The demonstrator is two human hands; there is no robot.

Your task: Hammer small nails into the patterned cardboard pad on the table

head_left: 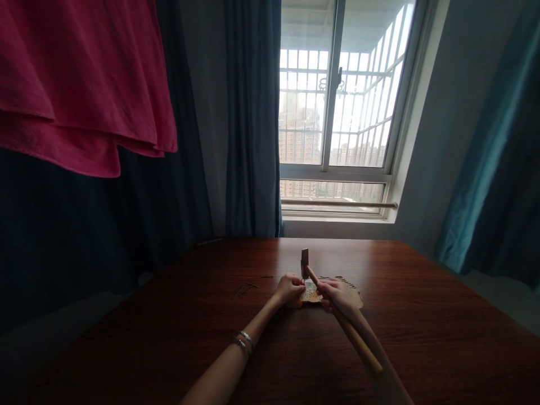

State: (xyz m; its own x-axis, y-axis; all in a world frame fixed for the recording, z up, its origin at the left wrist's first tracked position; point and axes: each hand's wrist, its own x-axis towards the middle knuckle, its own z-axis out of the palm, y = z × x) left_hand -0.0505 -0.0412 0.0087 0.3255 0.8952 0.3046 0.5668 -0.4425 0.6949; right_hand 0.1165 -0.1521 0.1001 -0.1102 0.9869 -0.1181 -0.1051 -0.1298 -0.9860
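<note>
My right hand (337,297) is closed round the wooden handle of a small hammer (342,322). It grips close to the metal head (304,263), and the long handle runs back along my forearm. My left hand (290,289) has its fingers pinched together just under the hammer head; what they pinch is too small to make out. Both hands rest on a flat, pale wooden piece (313,293) with a wavy edge that lies on the dark wooden table (422,326). Bracelets circle my left wrist (244,341).
Several thin nails (243,288) lie loose on the table left of my hands. A window (337,112) with a rail and blue curtains (252,124) stands beyond the far table edge. Red cloth (80,84) hangs at the upper left.
</note>
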